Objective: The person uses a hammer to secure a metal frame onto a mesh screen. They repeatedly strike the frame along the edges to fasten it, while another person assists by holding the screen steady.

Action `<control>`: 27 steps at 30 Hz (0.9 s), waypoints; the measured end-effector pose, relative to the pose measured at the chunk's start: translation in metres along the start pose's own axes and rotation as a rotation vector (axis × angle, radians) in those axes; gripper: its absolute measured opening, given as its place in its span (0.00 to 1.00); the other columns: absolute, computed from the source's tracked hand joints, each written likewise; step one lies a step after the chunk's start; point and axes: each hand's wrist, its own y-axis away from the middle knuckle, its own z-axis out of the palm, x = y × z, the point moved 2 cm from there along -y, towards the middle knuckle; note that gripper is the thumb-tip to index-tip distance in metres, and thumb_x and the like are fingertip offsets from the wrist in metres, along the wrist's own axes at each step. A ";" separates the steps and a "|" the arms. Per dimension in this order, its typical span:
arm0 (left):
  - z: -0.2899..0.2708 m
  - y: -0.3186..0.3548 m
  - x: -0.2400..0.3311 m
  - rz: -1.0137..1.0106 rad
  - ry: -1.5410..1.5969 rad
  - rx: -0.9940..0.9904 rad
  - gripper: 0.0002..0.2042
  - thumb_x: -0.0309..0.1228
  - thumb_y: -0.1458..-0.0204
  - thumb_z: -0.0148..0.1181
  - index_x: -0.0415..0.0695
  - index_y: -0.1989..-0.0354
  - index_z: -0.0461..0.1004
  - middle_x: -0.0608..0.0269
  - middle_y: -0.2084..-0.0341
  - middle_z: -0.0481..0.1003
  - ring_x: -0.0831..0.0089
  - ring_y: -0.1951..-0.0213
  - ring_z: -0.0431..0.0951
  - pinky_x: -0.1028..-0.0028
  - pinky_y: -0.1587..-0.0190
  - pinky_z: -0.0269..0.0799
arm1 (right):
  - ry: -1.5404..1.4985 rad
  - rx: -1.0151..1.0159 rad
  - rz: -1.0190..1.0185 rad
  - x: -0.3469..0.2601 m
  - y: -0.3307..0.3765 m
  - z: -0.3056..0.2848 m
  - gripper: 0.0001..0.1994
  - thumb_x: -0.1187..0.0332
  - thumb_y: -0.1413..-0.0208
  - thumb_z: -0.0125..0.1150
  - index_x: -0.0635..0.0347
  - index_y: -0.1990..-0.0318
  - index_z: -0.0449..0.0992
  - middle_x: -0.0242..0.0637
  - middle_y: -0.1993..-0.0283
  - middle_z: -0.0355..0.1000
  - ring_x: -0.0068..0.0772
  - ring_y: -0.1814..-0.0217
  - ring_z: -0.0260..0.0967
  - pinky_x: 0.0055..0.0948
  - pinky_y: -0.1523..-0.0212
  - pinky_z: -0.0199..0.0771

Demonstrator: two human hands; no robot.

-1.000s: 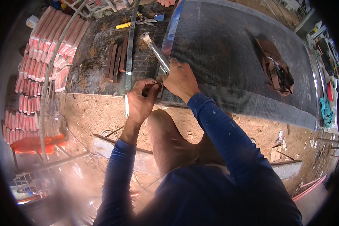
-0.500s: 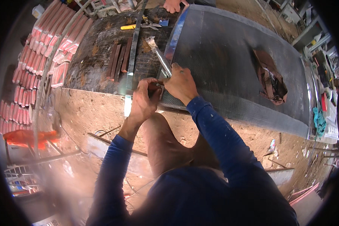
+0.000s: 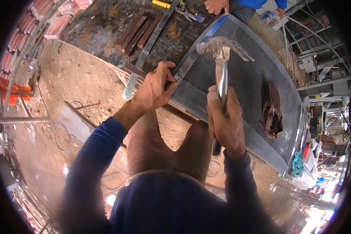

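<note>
My right hand (image 3: 227, 119) is wrapped around the handle of a claw hammer (image 3: 222, 74), whose worn metal head is raised over the dark mesh sheet (image 3: 199, 76). My left hand (image 3: 156, 86) rests at the table's near edge, fingers pinched at the near end of a shiny metal strip (image 3: 193, 52) that runs along the mesh's left side. What the pinch holds, if anything, is hidden by the fingers. A dark bar (image 3: 135, 70) lies next to that hand, by a second long flat metal strip (image 3: 158, 33).
Several brown bars (image 3: 138, 34) and yellow-handled snips (image 3: 187, 15) lie on the dark stained tabletop (image 3: 93, 29). Another person's hand (image 3: 217, 6) touches the far end of the mesh. A brown cloth bag (image 3: 272, 113) sits on the mesh. Red-and-white bundles (image 3: 58, 26) are stacked at left.
My right hand has moved right, away from my left hand, and the hammer is now raised upright. My left hand stays at the edge. The whole view has turned and shifted.
</note>
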 end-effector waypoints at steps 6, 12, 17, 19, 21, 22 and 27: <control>0.007 0.004 -0.011 -0.004 0.026 0.021 0.28 0.17 0.43 0.72 0.34 0.37 0.65 0.50 0.70 0.81 0.48 0.64 0.88 0.58 0.58 0.83 | 0.239 -0.128 -0.124 -0.027 0.027 -0.007 0.14 0.63 0.22 0.61 0.65 0.58 0.68 0.45 0.78 0.65 0.43 0.83 0.66 0.44 0.76 0.64; 0.007 0.003 -0.014 0.019 0.008 0.036 0.27 0.15 0.43 0.72 0.34 0.37 0.65 0.50 0.69 0.81 0.48 0.64 0.88 0.59 0.59 0.83 | 0.389 -0.088 -0.253 -0.004 0.034 0.007 0.13 0.63 0.22 0.61 0.63 0.57 0.70 0.44 0.79 0.66 0.40 0.85 0.65 0.44 0.80 0.63; 0.007 0.003 -0.015 -0.008 0.050 0.038 0.27 0.15 0.44 0.72 0.33 0.38 0.65 0.50 0.69 0.81 0.49 0.64 0.88 0.60 0.58 0.84 | 0.098 0.038 -0.084 -0.045 0.032 -0.021 0.16 0.59 0.19 0.56 0.65 0.55 0.72 0.34 0.77 0.64 0.28 0.79 0.63 0.35 0.76 0.64; 0.010 0.003 -0.016 -0.015 0.054 0.034 0.27 0.15 0.44 0.72 0.34 0.38 0.65 0.50 0.69 0.81 0.49 0.64 0.88 0.60 0.58 0.84 | 0.098 0.040 -0.146 -0.052 0.031 -0.017 0.16 0.59 0.18 0.54 0.65 0.53 0.72 0.35 0.75 0.64 0.27 0.79 0.62 0.34 0.77 0.63; 0.011 0.002 -0.015 -0.028 0.056 0.026 0.27 0.15 0.43 0.72 0.34 0.37 0.65 0.50 0.69 0.81 0.49 0.64 0.88 0.60 0.58 0.85 | 0.357 -0.025 -0.299 -0.036 0.031 -0.010 0.15 0.59 0.18 0.53 0.66 0.48 0.74 0.40 0.74 0.69 0.30 0.80 0.65 0.35 0.78 0.64; 0.009 0.004 -0.015 -0.024 0.040 0.030 0.27 0.15 0.43 0.72 0.34 0.37 0.65 0.50 0.68 0.81 0.50 0.64 0.88 0.60 0.58 0.85 | 0.424 -0.054 -0.274 -0.023 0.032 -0.005 0.15 0.60 0.18 0.55 0.68 0.45 0.75 0.45 0.69 0.71 0.32 0.77 0.68 0.36 0.77 0.66; 0.006 0.006 -0.015 -0.041 0.029 0.038 0.27 0.16 0.43 0.72 0.35 0.37 0.66 0.51 0.68 0.81 0.51 0.64 0.88 0.60 0.58 0.84 | 0.326 -0.068 -0.005 -0.029 0.029 -0.019 0.16 0.62 0.21 0.60 0.71 0.44 0.75 0.48 0.62 0.72 0.32 0.69 0.72 0.31 0.73 0.68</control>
